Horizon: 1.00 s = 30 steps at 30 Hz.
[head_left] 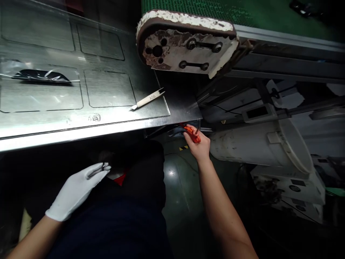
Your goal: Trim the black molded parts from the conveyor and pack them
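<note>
My left hand (78,189), in a white glove, is low at the left below the metal table (107,90). Its thumb and fingers pinch a small dark piece (103,166), too small to name. Bare, my right hand (198,144) is closed around red-handled pliers (192,133), just below the table's right front corner. A pale pen-like tool (148,99) marked A06 lies on the table near that corner. Farther left on the tabletop rests a shiny black part (43,76) on or in clear plastic.
A conveyor with a green belt (188,6) and a worn, chipped end plate (183,50) juts out above the table's right end. To the right stands a large whitish bin (250,144). Black and yellow tape (183,148) marks the floor.
</note>
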Each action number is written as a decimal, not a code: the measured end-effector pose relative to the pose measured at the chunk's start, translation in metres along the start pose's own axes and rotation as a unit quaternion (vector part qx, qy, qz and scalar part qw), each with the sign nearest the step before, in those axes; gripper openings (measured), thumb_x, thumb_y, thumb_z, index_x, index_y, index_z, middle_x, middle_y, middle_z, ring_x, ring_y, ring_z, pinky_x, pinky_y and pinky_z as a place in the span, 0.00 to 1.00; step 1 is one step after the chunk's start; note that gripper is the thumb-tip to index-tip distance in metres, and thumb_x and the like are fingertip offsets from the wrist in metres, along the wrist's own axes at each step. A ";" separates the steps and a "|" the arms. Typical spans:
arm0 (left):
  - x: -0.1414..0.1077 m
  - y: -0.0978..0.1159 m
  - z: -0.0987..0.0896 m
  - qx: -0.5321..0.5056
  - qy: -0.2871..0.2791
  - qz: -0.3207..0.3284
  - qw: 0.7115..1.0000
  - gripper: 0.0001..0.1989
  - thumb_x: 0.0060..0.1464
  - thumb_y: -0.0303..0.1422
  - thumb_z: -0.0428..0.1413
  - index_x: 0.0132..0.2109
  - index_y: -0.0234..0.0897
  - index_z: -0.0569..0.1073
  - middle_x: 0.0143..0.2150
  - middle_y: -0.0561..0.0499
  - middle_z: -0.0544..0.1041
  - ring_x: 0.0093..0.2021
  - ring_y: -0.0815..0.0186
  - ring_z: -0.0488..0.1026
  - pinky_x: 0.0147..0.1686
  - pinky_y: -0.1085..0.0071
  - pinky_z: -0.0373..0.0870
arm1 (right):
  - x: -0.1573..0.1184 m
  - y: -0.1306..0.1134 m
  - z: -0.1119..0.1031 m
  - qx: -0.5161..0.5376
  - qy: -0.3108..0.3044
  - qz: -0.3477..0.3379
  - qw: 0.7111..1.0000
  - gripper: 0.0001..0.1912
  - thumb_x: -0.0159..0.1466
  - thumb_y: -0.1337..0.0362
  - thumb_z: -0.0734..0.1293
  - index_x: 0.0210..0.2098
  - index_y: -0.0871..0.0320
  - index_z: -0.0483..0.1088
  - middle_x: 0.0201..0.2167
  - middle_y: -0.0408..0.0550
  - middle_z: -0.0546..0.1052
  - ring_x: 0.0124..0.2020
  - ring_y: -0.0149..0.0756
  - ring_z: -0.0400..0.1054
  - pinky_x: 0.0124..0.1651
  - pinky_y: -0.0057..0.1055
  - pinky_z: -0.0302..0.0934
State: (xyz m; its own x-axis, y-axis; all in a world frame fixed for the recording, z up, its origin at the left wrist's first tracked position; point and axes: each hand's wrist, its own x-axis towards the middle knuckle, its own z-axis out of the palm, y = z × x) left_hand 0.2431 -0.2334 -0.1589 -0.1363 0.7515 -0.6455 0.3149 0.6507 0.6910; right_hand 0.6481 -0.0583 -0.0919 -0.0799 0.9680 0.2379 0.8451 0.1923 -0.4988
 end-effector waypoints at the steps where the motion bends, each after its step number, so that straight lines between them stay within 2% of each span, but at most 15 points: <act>1: -0.005 0.006 -0.001 -0.033 0.006 0.007 0.999 0.31 0.54 0.56 0.64 0.59 0.44 0.79 0.59 0.49 0.80 0.65 0.49 0.71 0.73 0.51 0.58 | 0.002 0.002 0.011 0.004 0.010 0.019 1.000 0.24 0.66 0.48 0.67 0.51 0.59 0.77 0.55 0.59 0.81 0.57 0.47 0.76 0.66 0.42 0.66; 4: -0.021 0.021 -0.005 -0.172 0.016 0.041 0.984 0.26 0.54 0.49 0.68 0.56 0.41 0.81 0.58 0.46 0.81 0.63 0.48 0.74 0.71 0.51 0.62 | 0.008 0.004 0.042 0.015 0.034 0.101 0.994 0.28 0.66 0.45 0.64 0.50 0.64 0.74 0.50 0.66 0.80 0.54 0.53 0.76 0.62 0.49 0.67; 5: -0.026 0.025 -0.007 -0.236 0.012 0.060 0.970 0.24 0.55 0.46 0.68 0.56 0.41 0.81 0.58 0.45 0.80 0.62 0.48 0.75 0.70 0.52 0.65 | 0.009 0.002 0.052 0.020 0.038 0.130 0.991 0.29 0.66 0.44 0.63 0.50 0.65 0.73 0.49 0.68 0.80 0.54 0.55 0.75 0.62 0.51 0.66; 7: -0.036 0.031 -0.009 -0.375 -0.005 0.103 0.921 0.20 0.58 0.42 0.68 0.56 0.44 0.81 0.59 0.46 0.80 0.60 0.51 0.77 0.67 0.54 0.70 | 0.005 -0.006 0.073 0.040 0.026 0.177 0.983 0.31 0.66 0.43 0.62 0.51 0.66 0.71 0.50 0.70 0.78 0.54 0.57 0.74 0.61 0.55 0.66; 10: -0.048 0.040 -0.013 -0.520 -0.036 0.161 0.838 0.15 0.60 0.40 0.67 0.54 0.52 0.81 0.56 0.52 0.81 0.53 0.57 0.81 0.62 0.56 0.75 | -0.018 -0.039 0.097 0.112 -0.073 0.200 0.971 0.30 0.65 0.43 0.63 0.49 0.65 0.70 0.44 0.66 0.79 0.46 0.52 0.76 0.49 0.49 0.73; 13: -0.056 0.048 -0.016 -0.548 -0.062 0.194 0.811 0.15 0.60 0.40 0.67 0.54 0.54 0.81 0.55 0.53 0.82 0.51 0.58 0.82 0.58 0.58 0.78 | -0.054 -0.102 0.099 0.210 -0.197 0.166 0.943 0.25 0.67 0.44 0.64 0.45 0.62 0.72 0.34 0.55 0.79 0.34 0.41 0.75 0.36 0.37 0.73; 15: -0.059 0.051 -0.018 -0.541 -0.057 0.204 0.814 0.15 0.60 0.39 0.67 0.54 0.54 0.81 0.55 0.52 0.82 0.52 0.58 0.82 0.57 0.60 0.79 | -0.074 -0.153 0.088 0.270 -0.237 0.105 0.927 0.19 0.68 0.48 0.65 0.47 0.57 0.75 0.37 0.50 0.79 0.36 0.36 0.75 0.39 0.32 0.72; 16: -0.060 0.051 -0.018 -0.530 -0.044 0.207 0.821 0.15 0.60 0.39 0.67 0.53 0.53 0.81 0.56 0.52 0.82 0.53 0.59 0.81 0.57 0.62 0.79 | -0.080 -0.178 0.081 0.299 -0.241 0.049 0.922 0.15 0.68 0.51 0.67 0.48 0.54 0.76 0.40 0.49 0.79 0.38 0.34 0.74 0.42 0.31 0.71; 17: -0.060 0.051 -0.018 -0.515 -0.025 0.210 0.831 0.14 0.60 0.38 0.67 0.53 0.53 0.81 0.56 0.52 0.82 0.55 0.59 0.81 0.57 0.64 0.79 | -0.083 -0.200 0.075 0.326 -0.243 -0.038 0.913 0.13 0.68 0.55 0.68 0.49 0.53 0.76 0.41 0.48 0.78 0.38 0.32 0.73 0.42 0.30 0.70; 19: -0.061 0.048 -0.018 -0.475 0.021 0.215 0.853 0.14 0.60 0.36 0.67 0.54 0.51 0.81 0.57 0.51 0.81 0.57 0.60 0.79 0.57 0.68 0.78 | -0.083 -0.231 0.067 0.341 -0.235 -0.166 0.895 0.09 0.69 0.62 0.67 0.49 0.54 0.75 0.40 0.47 0.77 0.37 0.30 0.72 0.40 0.28 0.67; 20: -0.061 0.047 -0.018 -0.450 0.041 0.214 0.866 0.15 0.61 0.35 0.66 0.54 0.50 0.81 0.58 0.50 0.81 0.58 0.60 0.78 0.58 0.69 0.77 | -0.081 -0.241 0.065 0.331 -0.234 -0.207 0.890 0.08 0.70 0.64 0.66 0.47 0.55 0.74 0.40 0.47 0.76 0.36 0.29 0.71 0.39 0.28 0.66; 23: -0.062 0.045 -0.019 -0.378 0.080 0.205 0.899 0.15 0.62 0.37 0.65 0.56 0.49 0.81 0.59 0.49 0.80 0.60 0.57 0.77 0.62 0.64 0.74 | -0.073 -0.248 0.068 0.281 -0.243 -0.243 0.896 0.04 0.71 0.66 0.64 0.43 0.57 0.69 0.38 0.47 0.75 0.36 0.31 0.69 0.37 0.30 0.64; 26: -0.068 0.055 -0.025 -0.293 0.104 0.226 0.923 0.15 0.64 0.40 0.63 0.56 0.50 0.81 0.59 0.50 0.80 0.59 0.56 0.78 0.61 0.63 0.76 | -0.064 -0.244 0.070 0.285 -0.253 -0.250 0.890 0.02 0.70 0.67 0.63 0.43 0.56 0.67 0.37 0.46 0.73 0.35 0.32 0.67 0.37 0.31 0.63; 28: -0.071 0.070 -0.037 -0.223 0.135 0.265 0.928 0.15 0.65 0.40 0.61 0.58 0.53 0.80 0.58 0.53 0.81 0.58 0.58 0.79 0.59 0.66 0.77 | -0.051 -0.243 0.066 0.308 -0.238 -0.236 0.890 0.03 0.70 0.68 0.63 0.43 0.55 0.66 0.37 0.46 0.72 0.36 0.31 0.67 0.38 0.31 0.63; 30: -0.068 0.088 -0.058 -0.139 0.199 0.308 0.920 0.15 0.66 0.40 0.60 0.58 0.54 0.79 0.57 0.55 0.81 0.57 0.60 0.79 0.59 0.66 0.76 | -0.033 -0.246 0.057 0.311 -0.199 -0.214 0.904 0.03 0.71 0.68 0.63 0.43 0.54 0.66 0.37 0.45 0.72 0.37 0.32 0.68 0.40 0.31 0.64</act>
State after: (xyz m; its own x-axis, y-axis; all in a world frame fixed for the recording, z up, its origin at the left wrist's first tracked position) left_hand 0.2256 -0.2204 -0.0355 -0.3632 0.9313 0.0280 0.2027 0.0497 0.9780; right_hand 0.4128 -0.1282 -0.0246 -0.6180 0.7408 0.2631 0.2414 0.4973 -0.8333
